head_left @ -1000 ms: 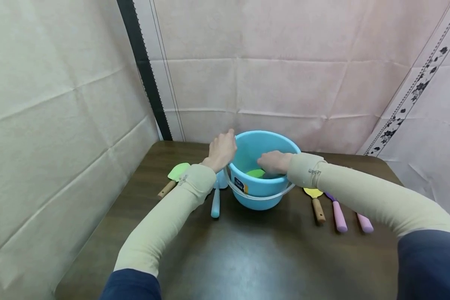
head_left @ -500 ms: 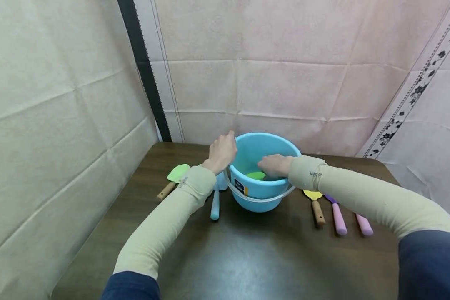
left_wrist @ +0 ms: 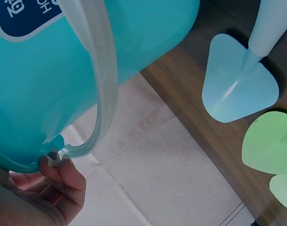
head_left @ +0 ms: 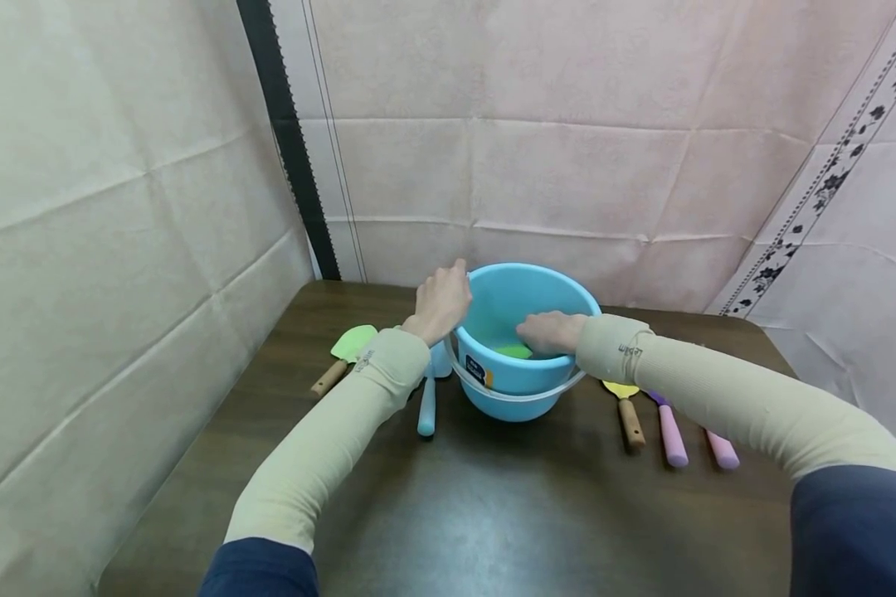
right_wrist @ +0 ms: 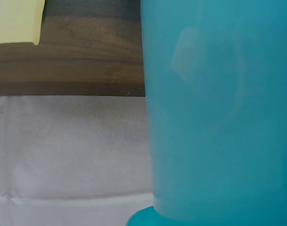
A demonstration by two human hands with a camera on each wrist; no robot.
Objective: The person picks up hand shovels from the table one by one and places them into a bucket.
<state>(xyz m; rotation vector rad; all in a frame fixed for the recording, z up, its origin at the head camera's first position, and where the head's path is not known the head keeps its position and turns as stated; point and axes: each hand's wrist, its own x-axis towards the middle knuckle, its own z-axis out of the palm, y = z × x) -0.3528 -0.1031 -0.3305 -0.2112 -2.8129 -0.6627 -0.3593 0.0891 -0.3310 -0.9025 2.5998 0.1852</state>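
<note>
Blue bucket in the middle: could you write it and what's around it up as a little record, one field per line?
Bucket: light blue, with a whitish handle and dark label
Left hand: holds the rim near a handle end
Right hand: inside the bucket; grip unclear
Contents: something green, partly hidden
Left of bucket: blue spatula, wooden-handled green spatula, second green blade
Right of bucket: wooden-handled yellow tool, purple tool with pink handle, another pink handle
Surface: dark wood-grain table
Behind: pale cloth

Cream inner sleeves (head_left: pixel 328 444) with dark lettering (head_left: pixel 629 356) near thick cuffs (head_left: pixel 608 342) meet navy outer sleeves (head_left: pixel 854 531).
</note>
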